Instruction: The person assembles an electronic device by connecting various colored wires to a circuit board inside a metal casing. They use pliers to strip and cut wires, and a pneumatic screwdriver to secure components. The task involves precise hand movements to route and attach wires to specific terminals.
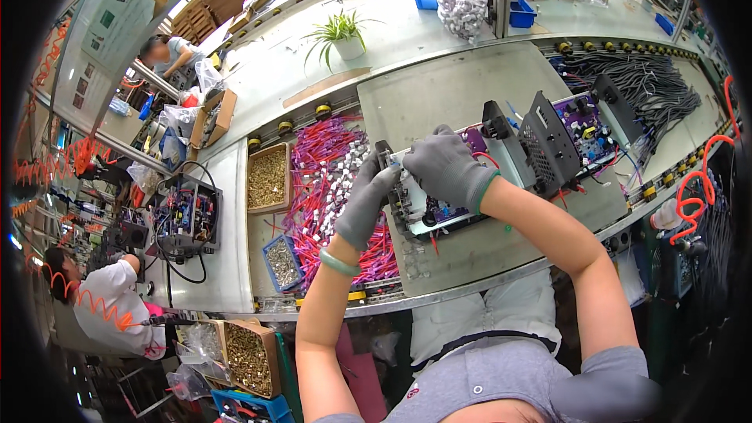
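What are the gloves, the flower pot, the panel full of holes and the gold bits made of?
Gloves: probably knitted cloth, matte grey, hugging the fingers.
Pot: smooth and white; could be plastic or ceramic, I can't tell.
Panel: likely painted metal, being thin, dark and flat with neat holes.
Gold bits: probably metal, from their yellowish shine.

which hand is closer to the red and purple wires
Left. The left hand is by the right edge of the wires; the right hand is farther right, over the open device.
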Available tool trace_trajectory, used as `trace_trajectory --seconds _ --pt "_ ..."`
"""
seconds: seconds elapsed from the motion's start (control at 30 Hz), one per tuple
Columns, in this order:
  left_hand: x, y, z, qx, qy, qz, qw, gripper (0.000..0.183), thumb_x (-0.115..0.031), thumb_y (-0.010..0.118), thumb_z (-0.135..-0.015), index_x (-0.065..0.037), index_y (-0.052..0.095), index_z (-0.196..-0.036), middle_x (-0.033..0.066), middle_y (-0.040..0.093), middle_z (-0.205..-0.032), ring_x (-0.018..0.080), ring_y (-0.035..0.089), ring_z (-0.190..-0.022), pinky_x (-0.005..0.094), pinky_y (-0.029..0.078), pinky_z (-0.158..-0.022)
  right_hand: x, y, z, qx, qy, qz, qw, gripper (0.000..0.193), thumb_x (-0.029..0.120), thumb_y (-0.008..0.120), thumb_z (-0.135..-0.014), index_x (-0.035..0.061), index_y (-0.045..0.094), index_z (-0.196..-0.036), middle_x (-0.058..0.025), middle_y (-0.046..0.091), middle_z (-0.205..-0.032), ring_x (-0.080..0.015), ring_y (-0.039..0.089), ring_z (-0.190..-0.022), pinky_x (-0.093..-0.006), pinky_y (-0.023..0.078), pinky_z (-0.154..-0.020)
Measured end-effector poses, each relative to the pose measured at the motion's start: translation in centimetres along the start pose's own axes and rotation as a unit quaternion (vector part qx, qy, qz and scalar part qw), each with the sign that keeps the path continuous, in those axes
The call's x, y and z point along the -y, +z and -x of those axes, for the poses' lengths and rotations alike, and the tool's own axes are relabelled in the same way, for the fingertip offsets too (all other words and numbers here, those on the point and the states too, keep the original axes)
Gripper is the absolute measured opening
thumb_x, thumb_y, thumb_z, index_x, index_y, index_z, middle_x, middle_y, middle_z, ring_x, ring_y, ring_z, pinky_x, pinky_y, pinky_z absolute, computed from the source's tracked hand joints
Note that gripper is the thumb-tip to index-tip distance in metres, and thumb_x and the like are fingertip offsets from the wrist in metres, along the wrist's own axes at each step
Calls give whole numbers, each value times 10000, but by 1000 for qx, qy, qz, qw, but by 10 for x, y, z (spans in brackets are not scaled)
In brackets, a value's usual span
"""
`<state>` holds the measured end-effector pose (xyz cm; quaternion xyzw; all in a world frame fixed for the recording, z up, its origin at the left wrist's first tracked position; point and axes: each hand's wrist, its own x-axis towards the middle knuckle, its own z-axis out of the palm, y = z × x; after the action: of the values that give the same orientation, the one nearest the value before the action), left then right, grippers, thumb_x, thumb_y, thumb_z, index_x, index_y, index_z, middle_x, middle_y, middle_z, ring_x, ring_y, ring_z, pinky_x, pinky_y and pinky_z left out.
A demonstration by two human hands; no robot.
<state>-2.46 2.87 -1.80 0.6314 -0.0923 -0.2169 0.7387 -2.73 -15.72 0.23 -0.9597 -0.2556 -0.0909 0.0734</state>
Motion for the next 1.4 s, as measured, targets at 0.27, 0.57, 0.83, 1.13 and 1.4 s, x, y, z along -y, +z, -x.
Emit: trace_trajectory --seconds 0.27,0.57,0.83,1.13,1.4 --pt "1 -3 -2 -13 17 -18 1000 630 -281 585 -889 1 391 -1419 74 558 -1221 149 541 -1092 305 443 -945 -4 14 4 -85 -7 -37 996 46 155 658 -784 111 650 -773 -88 637 -767 -285 657 -770 -434 457 -846" --pt "2 5 -1 -31 46 -20 998 590 -258 569 -891 -1 413 -1399 71 539 -1201 146 512 -1086 302 425 -955 -4 16 4 -88 -38 -33 995 37 141 643 -763 108 631 -753 -83 624 -740 -277 648 -745 -414 454 -850" --pt "33 7 -12 -52 84 6 995 435 -233 460 -932 -15 434 -1308 90 531 -1146 161 494 -1052 310 414 -944 8 18 -9 44 11 -32 998 108 141 649 -727 92 719 -793 -119 700 -790 -276 703 -778 -395 465 -850" --pt "40 18 -29 -85 93 22 992 395 -244 513 -928 -29 506 -1260 15 540 -1095 108 499 -973 273 421 -864 -13 20 -7 79 -19 15 997 135 173 578 -828 75 663 -865 -147 697 -812 -326 691 -766 -444 521 -752" --pt "28 4 7 -116 100 -16 988 358 -280 539 -914 -47 503 -1184 9 537 -969 93 496 -839 250 433 -721 10 -10 19 -38 -83 -90 992 244 79 587 -858 77 594 -1102 -117 682 -810 -309 693 -702 -370 525 -728"
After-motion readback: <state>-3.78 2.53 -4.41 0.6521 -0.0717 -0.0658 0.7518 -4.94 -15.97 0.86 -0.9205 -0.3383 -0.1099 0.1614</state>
